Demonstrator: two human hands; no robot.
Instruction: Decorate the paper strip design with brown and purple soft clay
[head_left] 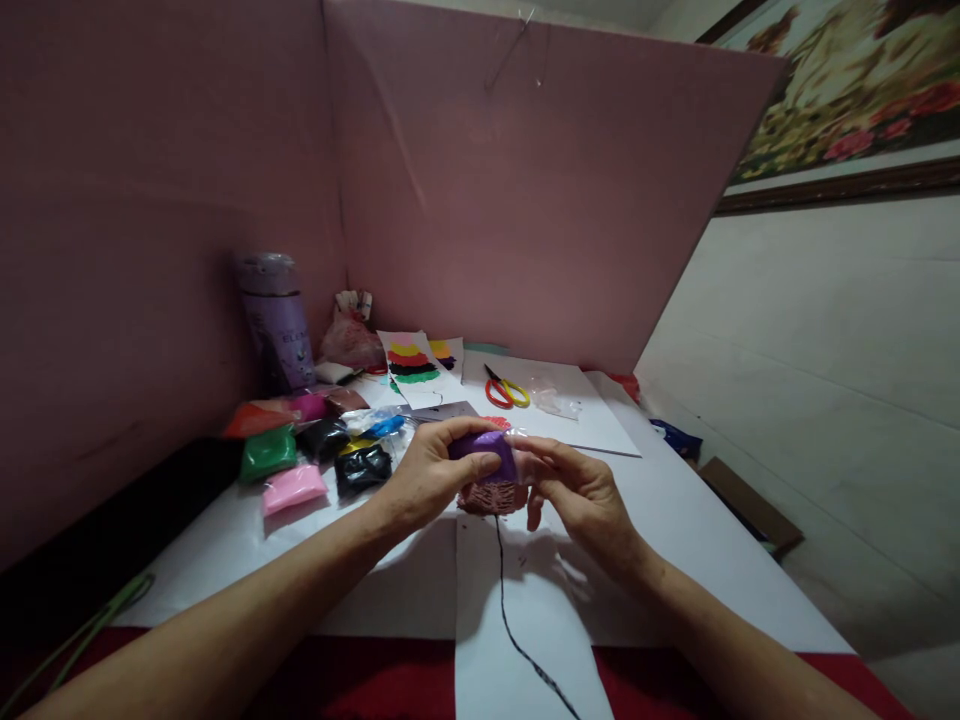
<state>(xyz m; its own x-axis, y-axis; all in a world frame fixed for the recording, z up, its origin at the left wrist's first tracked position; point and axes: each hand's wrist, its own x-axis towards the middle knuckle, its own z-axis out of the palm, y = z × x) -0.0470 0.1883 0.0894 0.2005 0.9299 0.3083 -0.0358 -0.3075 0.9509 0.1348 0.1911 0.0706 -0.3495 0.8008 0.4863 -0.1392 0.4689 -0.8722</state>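
Between both hands, above the white paper, is a small purple packet (493, 458) of what looks like soft modelling clay in clear plastic. My left hand (431, 465) grips it with the thumb across its front. The fingers of my right hand (581, 490) pinch the packet's clear right end. Just below lies a brown piece with a rough, stringy surface (491, 498), partly hidden by the packet and fingers. From it a thin black wavy line (510, 620) runs down a white paper strip (480, 600) toward me. A bit of red textured material (496, 423) shows behind the packet.
Left of my hands lie several clay packets, among them green (268, 453), pink (294, 488) and black (364, 470). Behind them stands a purple bottle (276, 325). Scissors (507, 388) rest on a white board (592, 405), near a colour-striped paper (411, 362). Pink panels (525, 200) enclose the back.
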